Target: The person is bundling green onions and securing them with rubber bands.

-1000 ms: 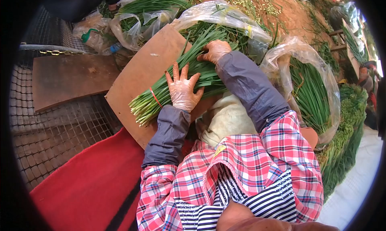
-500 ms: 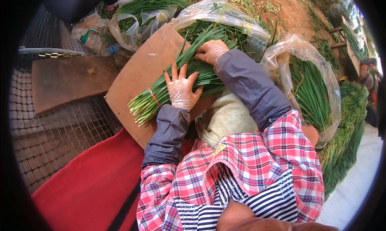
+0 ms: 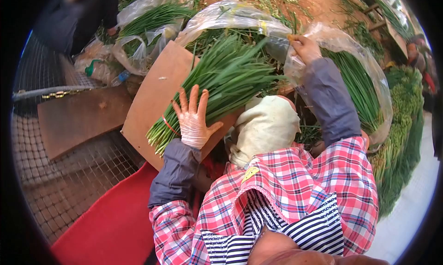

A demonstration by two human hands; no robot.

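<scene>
A bunch of long green chives (image 3: 221, 75), bound near its pale cut ends by a red band (image 3: 170, 125), lies aslant on a brown board (image 3: 154, 87). My left hand (image 3: 193, 119), in a thin clear glove, rests on the bunch just above the band with its fingers spread. Away from the bunch, my right hand (image 3: 305, 50) is raised over the rim of a clear plastic bag (image 3: 295, 66). Its thumb and fingers are drawn together at a small yellowish bit, too small to name.
More chives (image 3: 355, 87) fill the bag at right, and another chive pile (image 3: 397, 135) lies beyond it. At upper left are a further bag of greens (image 3: 157, 18) and a person's dark sleeve (image 3: 83, 25). A brown panel (image 3: 83, 119) stands over wire mesh (image 3: 78, 172).
My right hand has left the chives and moved right to the bag's rim. The left hand stays on the bunch, and the leaves now lie more fanned out.
</scene>
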